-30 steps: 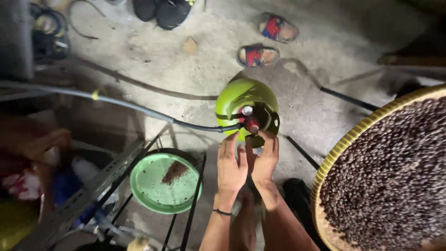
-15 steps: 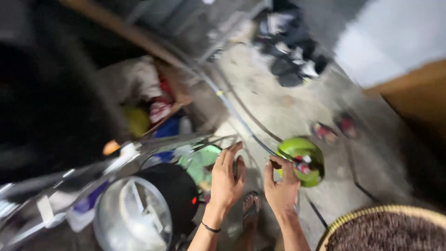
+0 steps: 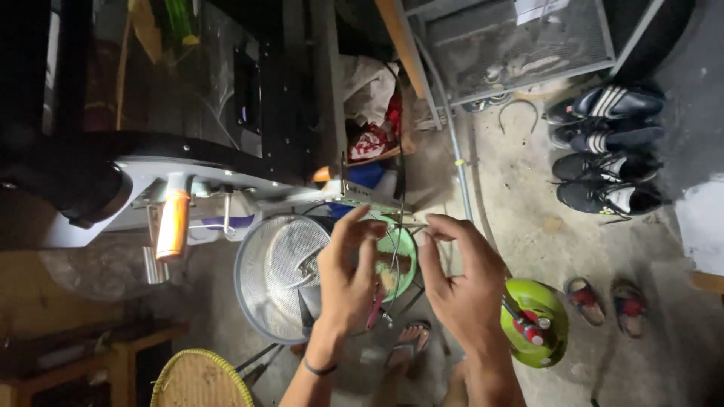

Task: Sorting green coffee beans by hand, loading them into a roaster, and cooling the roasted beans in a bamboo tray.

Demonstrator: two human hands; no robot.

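Left hand: your left hand [image 3: 348,277] has lifted off the green gas cylinder [image 3: 537,322], fingers loosely spread, holding nothing.
Right hand: your right hand [image 3: 461,280] likewise, raised and open.
Nearest: perforated metal drum [image 3: 273,273], green bowl [image 3: 403,249] just behind.
Cylinder: now on the floor, lower right.

Dim light here; my left hand [image 3: 348,273] and right hand [image 3: 460,283] catch a warm glow, fingers [image 3: 360,226] slightly soft. Beyond my fingertips the machine [image 3: 151,113] sinks into black shadow. Right of my fingers the floor [image 3: 528,196] is brighter, grainy.

two hands [image 3: 347,283], four black shoes [image 3: 607,147], two sandals [image 3: 603,300]
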